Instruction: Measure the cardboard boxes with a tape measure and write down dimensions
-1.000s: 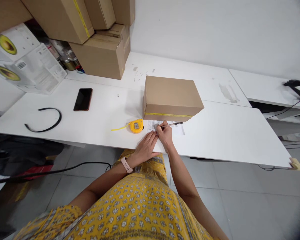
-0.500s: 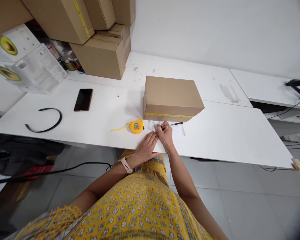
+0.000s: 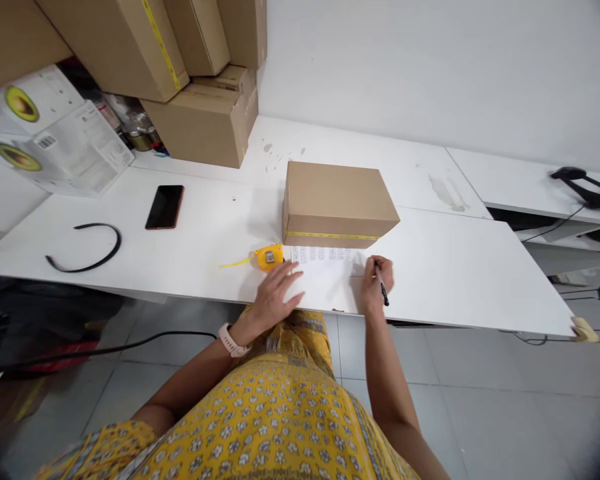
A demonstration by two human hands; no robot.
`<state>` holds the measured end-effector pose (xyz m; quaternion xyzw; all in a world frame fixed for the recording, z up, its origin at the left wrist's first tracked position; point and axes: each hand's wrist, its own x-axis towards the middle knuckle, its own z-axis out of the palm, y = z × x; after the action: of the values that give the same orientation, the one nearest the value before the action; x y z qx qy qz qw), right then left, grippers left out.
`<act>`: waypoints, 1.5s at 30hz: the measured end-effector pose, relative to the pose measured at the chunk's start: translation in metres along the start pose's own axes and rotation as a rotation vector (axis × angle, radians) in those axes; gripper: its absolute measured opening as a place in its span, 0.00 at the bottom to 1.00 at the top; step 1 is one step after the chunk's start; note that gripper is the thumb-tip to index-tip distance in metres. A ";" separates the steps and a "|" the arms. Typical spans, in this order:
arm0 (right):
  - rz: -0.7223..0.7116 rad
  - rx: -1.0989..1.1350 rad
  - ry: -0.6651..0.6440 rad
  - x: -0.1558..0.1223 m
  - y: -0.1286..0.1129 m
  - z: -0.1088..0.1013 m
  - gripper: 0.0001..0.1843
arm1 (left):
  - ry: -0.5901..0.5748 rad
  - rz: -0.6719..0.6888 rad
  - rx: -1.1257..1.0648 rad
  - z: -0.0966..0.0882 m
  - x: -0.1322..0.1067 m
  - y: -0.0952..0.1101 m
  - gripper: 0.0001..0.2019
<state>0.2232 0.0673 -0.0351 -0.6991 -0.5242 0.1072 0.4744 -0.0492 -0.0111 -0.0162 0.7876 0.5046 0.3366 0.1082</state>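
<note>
My right hand is closed round a pen, its dark end pointing down toward the desk's front edge. The hand is at the right end of a printed sheet of paper. My left hand rests at the sheet's left side with its fingers spread, holding nothing. Just beyond those fingers sits a yellow tape measure, a short length of its blade drawn out to the left. A closed cardboard box with a yellow strip along its lower front stands behind the paper, hiding the sheet's far edge.
On the left of the white desk lie a phone and a black headband. Cardboard boxes are stacked at the back left, beside white cartons with avocado pictures. A black device with a cable stands far right.
My right hand has moved right with the pen, which has swung to point toward me. My left hand has shifted left and its fingers have spread, uncovering more of the paper.
</note>
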 end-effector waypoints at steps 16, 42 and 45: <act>0.063 0.034 0.109 -0.004 0.001 -0.037 0.24 | -0.016 -0.356 -0.490 -0.017 0.022 -0.011 0.29; 0.278 0.575 -0.285 0.206 -0.066 -0.022 0.21 | 0.151 -0.539 -0.655 -0.144 0.200 -0.045 0.17; 0.310 0.441 -0.279 0.209 -0.064 -0.003 0.17 | 0.104 -0.589 -0.634 -0.148 0.216 -0.062 0.16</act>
<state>0.2742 0.2399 0.0891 -0.6295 -0.4353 0.3845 0.5161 -0.1319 0.1800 0.1540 0.5198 0.5842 0.4688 0.4107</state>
